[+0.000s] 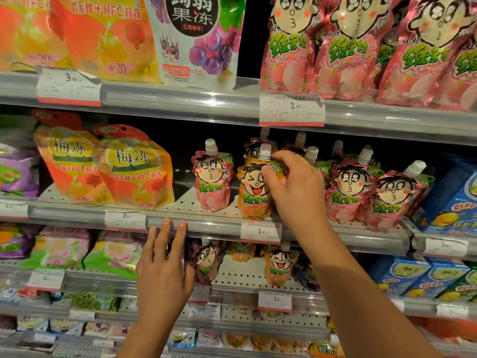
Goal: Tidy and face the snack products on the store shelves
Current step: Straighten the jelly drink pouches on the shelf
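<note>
Your right hand (294, 187) grips the orange pouch (254, 192) near its cap on the middle shelf (206, 224). Turn its face forward and set it upright. Keep your left hand (162, 267), fingers extended and empty, clear.

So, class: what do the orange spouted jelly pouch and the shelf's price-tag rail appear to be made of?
Orange spouted jelly pouch: probably flexible glossy plastic film, with crinkled sealed edges and a white, likely hard-plastic, screw cap. Price-tag rail: seemingly clear shiny plastic, with streaky highlights.
</note>
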`<state>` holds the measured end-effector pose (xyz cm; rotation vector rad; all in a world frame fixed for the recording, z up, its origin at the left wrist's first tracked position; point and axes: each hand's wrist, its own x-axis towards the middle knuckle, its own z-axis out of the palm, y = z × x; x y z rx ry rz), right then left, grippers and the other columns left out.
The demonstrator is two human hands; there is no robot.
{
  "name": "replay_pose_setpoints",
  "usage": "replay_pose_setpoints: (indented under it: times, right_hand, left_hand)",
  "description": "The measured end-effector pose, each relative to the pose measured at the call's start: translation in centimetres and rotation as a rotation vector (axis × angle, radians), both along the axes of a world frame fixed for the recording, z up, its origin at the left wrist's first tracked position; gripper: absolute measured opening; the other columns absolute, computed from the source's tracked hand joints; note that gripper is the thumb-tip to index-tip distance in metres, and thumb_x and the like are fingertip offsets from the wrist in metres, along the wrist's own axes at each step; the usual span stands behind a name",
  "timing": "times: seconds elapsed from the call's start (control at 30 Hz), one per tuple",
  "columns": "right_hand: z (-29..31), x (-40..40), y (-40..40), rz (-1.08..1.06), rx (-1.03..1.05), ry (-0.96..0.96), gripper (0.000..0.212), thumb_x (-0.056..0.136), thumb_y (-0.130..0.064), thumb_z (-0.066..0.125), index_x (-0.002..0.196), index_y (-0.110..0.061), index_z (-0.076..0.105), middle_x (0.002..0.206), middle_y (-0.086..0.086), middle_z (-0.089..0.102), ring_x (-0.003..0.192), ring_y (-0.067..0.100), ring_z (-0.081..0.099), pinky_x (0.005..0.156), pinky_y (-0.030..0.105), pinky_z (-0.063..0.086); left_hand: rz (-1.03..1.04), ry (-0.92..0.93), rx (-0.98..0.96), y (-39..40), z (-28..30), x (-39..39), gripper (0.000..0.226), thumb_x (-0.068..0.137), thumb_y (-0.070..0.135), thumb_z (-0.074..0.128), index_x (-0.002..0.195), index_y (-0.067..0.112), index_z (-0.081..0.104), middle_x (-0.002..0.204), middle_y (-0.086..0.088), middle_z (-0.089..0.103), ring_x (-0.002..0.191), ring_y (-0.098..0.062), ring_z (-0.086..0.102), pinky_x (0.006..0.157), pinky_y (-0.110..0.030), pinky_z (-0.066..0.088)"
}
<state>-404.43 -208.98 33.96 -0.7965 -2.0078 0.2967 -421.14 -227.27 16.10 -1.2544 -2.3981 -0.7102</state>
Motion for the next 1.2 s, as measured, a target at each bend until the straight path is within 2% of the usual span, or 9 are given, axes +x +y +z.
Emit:
replay_pose_setpoints:
  times: [0.17,0.33,0.47,0.6,0.7,0.8,0.87,1.0,1.2]
  right_hand:
    - [0.7,1.6,-1.2,0.151,-0.172,0.091,0.011,0.095,-0.027,0.07,0.103,-0.02,0.073,0.07,-0.007,0.069,0.058,0.007,0.067,0.061,0.03,0.053]
    - [0.9,4.4,-3.5,0.281,-0.298,0.284,0.008,0.093,-0.021,0.074,0.101,-0.02,0.074,0.079,-0.003,0.073,0.057,0.016,0.069,0.059,0.041,0.061]
    - [0.2,7.2,-4.6,0.292,-0.388,0.393,0.009,0.09,-0.021,0.076,0.099,-0.02,0.075,0.073,0.009,0.071,0.049,0.019,0.062,0.053,0.036,0.058]
    - [-2.0,9.2,-5.7,0.37,-0.487,0.347,0.009,0.083,-0.029,0.074,0.091,-0.025,0.076,0.062,0.021,0.059,0.042,0.017,0.051,0.045,0.024,0.046]
    - [-4.2,9.7,-6.4,0.38,-0.532,0.333,0.007,0.079,-0.032,0.074,0.086,-0.031,0.077,0.053,0.019,0.054,0.04,0.026,0.045,0.04,0.032,0.04]
    - [-5.7,10.0,-7.0,0.368,-0.586,0.317,0.011,0.076,-0.036,0.074,0.086,-0.032,0.077,0.049,0.013,0.053,0.039,0.026,0.041,0.04,0.034,0.039]
    - [-6.2,10.2,-7.2,0.376,-0.593,0.3,0.011,0.078,-0.034,0.074,0.089,-0.031,0.076,0.049,0.006,0.056,0.039,0.016,0.044,0.04,0.028,0.039]
    - [-6.0,10.9,-7.3,0.372,-0.575,0.229,0.011,0.079,-0.038,0.072,0.088,-0.032,0.076,0.05,0.001,0.059,0.039,0.011,0.047,0.042,0.027,0.042]
    - [-5.0,12.3,-5.7,0.425,-0.354,-0.173,0.026,0.083,-0.041,0.076,0.068,-0.037,0.056,0.062,-0.021,0.057,0.059,0.0,0.055,0.052,0.008,0.038]
  left_hand:
    - [0.009,0.015,0.022,0.0,-0.2,0.0,0.079,0.086,0.042,0.039,0.162,0.022,0.027,0.166,-0.011,0.025,0.152,-0.043,0.023,0.11,-0.062,0.04]
    - [-0.01,-0.001,0.025,0.1,-0.1,0.1,0.079,0.087,0.04,0.041,0.162,0.021,0.026,0.167,-0.013,0.023,0.152,-0.043,0.022,0.112,-0.063,0.039]
    - [-0.039,-0.043,-0.007,-0.3,0.4,0.1,0.08,0.086,0.041,0.048,0.161,0.021,0.028,0.167,-0.013,0.022,0.153,-0.042,0.019,0.114,-0.063,0.036]
    - [-0.101,-0.3,0.23,-0.9,2.6,2.5,0.066,0.09,0.054,0.041,0.151,0.028,0.046,0.16,0.0,0.037,0.154,-0.026,0.02,0.119,-0.056,0.03]
    - [-0.277,-0.612,0.414,-1.4,5.1,6.9,0.053,0.088,0.062,0.05,0.137,0.042,0.056,0.146,0.023,0.049,0.141,-0.002,0.039,0.112,-0.028,0.035]
    - [-0.557,-0.95,0.235,-0.9,6.3,10.0,0.067,0.078,0.075,0.064,0.139,0.048,0.052,0.136,0.028,0.059,0.125,0.005,0.055,0.101,-0.019,0.045]
    - [-0.677,-1.072,0.144,0.0,6.3,11.3,0.063,0.082,0.055,0.079,0.136,0.033,0.057,0.126,0.016,0.069,0.116,-0.003,0.064,0.095,-0.022,0.052]
    - [-0.63,-1.091,0.172,1.0,6.2,12.5,0.037,0.082,0.019,0.084,0.115,0.022,0.068,0.103,0.01,0.077,0.094,-0.009,0.073,0.075,-0.02,0.057]
    - [-0.609,-0.924,0.028,1.0,4.8,13.0,0.037,0.079,0.029,0.088,0.108,0.037,0.068,0.096,0.024,0.074,0.087,0.001,0.07,0.07,-0.012,0.052]
